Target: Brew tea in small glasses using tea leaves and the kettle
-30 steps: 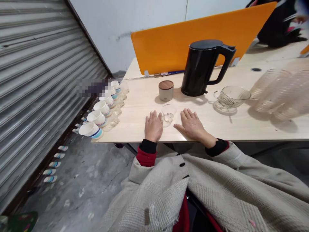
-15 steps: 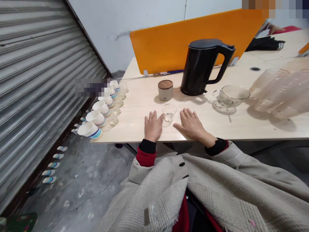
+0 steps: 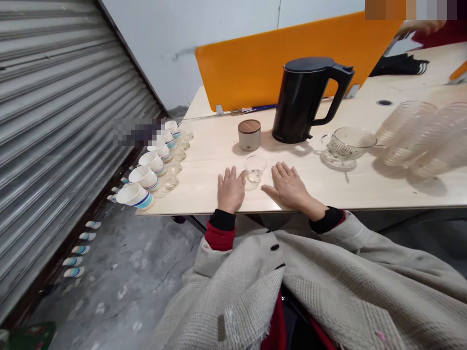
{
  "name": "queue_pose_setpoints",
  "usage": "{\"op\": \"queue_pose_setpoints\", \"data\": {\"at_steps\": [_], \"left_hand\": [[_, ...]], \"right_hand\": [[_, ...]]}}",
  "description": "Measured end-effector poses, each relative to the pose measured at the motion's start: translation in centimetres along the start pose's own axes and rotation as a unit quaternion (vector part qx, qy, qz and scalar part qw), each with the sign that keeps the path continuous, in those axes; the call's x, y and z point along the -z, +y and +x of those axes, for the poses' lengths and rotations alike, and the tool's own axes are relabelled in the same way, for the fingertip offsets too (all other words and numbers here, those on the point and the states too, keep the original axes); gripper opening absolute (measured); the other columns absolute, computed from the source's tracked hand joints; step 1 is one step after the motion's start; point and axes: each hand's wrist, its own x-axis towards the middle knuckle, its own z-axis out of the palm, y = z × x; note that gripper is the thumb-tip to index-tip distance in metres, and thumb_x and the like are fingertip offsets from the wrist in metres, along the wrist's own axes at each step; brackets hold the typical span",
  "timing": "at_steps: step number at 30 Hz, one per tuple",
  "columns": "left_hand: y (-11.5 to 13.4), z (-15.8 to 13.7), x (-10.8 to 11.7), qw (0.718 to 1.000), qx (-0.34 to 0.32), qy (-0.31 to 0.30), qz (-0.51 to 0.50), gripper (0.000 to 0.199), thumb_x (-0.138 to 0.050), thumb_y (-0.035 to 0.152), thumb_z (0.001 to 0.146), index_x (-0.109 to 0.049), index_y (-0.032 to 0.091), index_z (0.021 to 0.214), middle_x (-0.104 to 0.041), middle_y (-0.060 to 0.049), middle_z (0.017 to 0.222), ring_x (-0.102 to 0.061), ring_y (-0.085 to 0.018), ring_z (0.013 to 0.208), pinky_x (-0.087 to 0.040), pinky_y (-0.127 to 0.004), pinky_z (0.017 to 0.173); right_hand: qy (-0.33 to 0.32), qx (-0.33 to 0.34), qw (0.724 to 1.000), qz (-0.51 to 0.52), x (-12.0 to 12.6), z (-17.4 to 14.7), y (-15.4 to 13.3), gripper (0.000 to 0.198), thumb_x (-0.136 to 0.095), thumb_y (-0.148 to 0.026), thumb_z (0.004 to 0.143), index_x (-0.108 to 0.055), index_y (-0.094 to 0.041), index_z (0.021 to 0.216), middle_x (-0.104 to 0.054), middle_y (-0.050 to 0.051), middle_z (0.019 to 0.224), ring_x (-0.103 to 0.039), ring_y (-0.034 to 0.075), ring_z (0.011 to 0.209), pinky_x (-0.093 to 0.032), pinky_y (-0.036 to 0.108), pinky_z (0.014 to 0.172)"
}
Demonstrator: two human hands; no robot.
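Note:
My left hand (image 3: 231, 190) lies flat on the pale wooden table (image 3: 204, 167), fingers pointing away from me. Its thumb is at the left side of a small clear cup (image 3: 255, 171); whether it touches cannot be made out. Dark bits lie in the bottom of that cup. On the cup's other side my right hand (image 3: 287, 185) rests palm down with the fingers stretched out, holding nothing. Behind the cup stands a beige canister (image 3: 249, 138) with a wooden lid. A black electric kettle (image 3: 299, 104) is to the canister's right.
Right of the kettle sits a ribbed glass cup with a handle (image 3: 345, 146). Stacks of clear plastic cups (image 3: 404, 131) lie at the right. Several paper cups (image 3: 133, 194) and small clear cups (image 3: 170, 182) line the left edge. An orange divider (image 3: 241, 78) stands behind; another person's hand (image 3: 425, 26) shows beyond.
My hands have stayed in place on the table. At the upper right, the other person's hand and red sleeve have shifted upward.

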Motion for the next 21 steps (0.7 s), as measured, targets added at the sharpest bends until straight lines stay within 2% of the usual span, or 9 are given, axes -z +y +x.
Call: {"op": "queue_pose_setpoints", "data": {"at_steps": [5, 21], "left_hand": [[0.06, 0.11, -0.05, 1.0, 0.009, -0.015, 0.003, 0.055, -0.03, 0.033, 0.112, -0.045, 0.02, 0.162, -0.036, -0.009, 0.175, -0.029, -0.033, 0.164, -0.023, -0.059, 0.134], [-0.11, 0.37, -0.47, 1.0, 0.01, -0.009, 0.011, 0.054, -0.028, 0.034, 0.111, -0.046, 0.023, 0.162, -0.037, -0.008, 0.175, -0.029, -0.032, 0.164, -0.024, -0.058, 0.134]], "right_hand": [[0.005, 0.007, 1.0, 0.003, -0.12, 0.05, 0.14, 0.092, -0.038, -0.067, 0.103, -0.039, 0.004, 0.161, -0.029, 0.031, 0.172, -0.024, 0.046, 0.162, -0.021, 0.063, 0.13], [-0.003, 0.003, 1.0, 0.002, 0.25, -0.01, -0.17, 0.092, -0.037, -0.067, 0.103, -0.036, 0.003, 0.162, -0.027, 0.031, 0.173, -0.022, 0.045, 0.163, -0.019, 0.062, 0.131]]}}
